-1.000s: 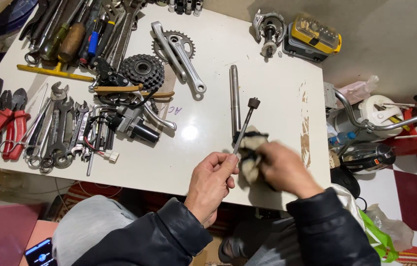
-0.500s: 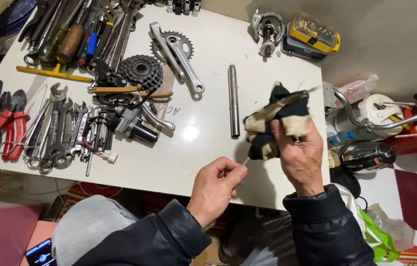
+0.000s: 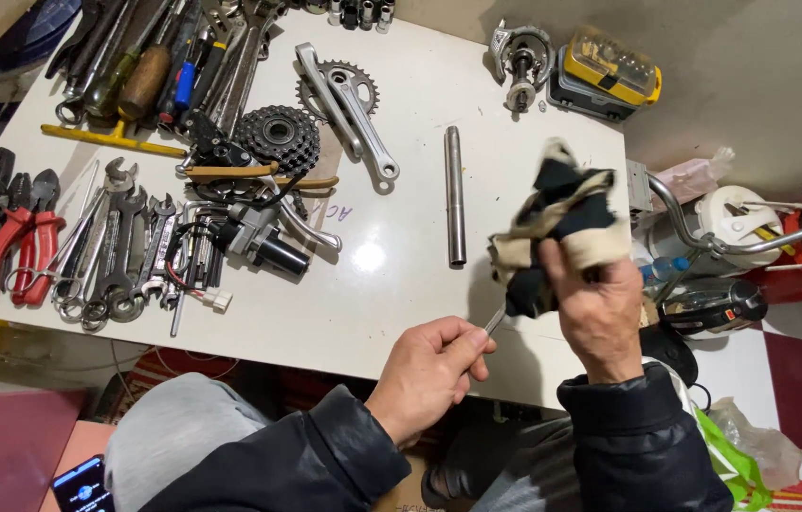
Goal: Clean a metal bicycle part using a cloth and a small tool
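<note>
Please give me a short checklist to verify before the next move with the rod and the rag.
1. Left hand grips the thin rod by its lower end: ok.
2. Right hand holds the rag wrapped around the rod's upper part: ok.
3. Rod's top end visible: not ok, the rag hides it.
4. Rod clean: cannot tell, mostly covered.
5. Steel tube lies apart from both hands on the table: ok.
6. Rod and rag are lifted above the table, touching no tools: ok.
</note>
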